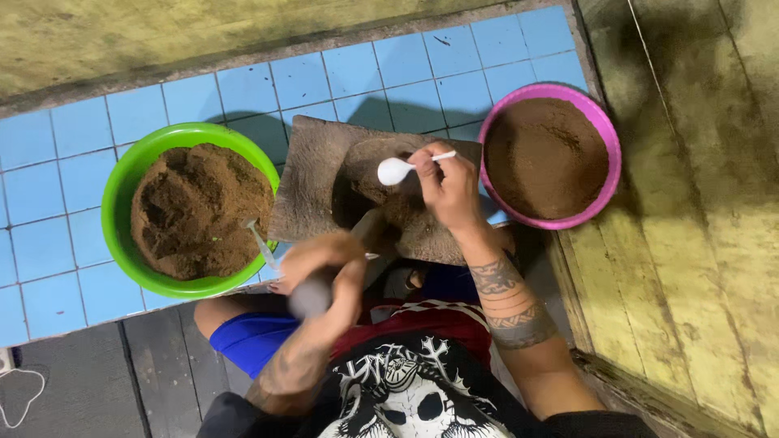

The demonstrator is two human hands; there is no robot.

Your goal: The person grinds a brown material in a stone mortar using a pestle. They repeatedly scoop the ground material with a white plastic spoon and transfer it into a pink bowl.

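— Over the blue tiles, from the head camera, what am I seeing?

— My right hand is pinching a white plastic spoon above the worn wooden board; my left hand is clenching a smooth rounded handle.

— And the step?

— Scooping, I judge: coarse brown powder is heaped in the green bowl and lying smoother in the pink bowl. Next calls for a level spoon.

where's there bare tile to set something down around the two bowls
Bare blue tiles lie left of the green bowl and along the back between the bowls. It is crowded in the middle, where the wooden board, left hand and right hand with its white spoon meet the pink bowl.
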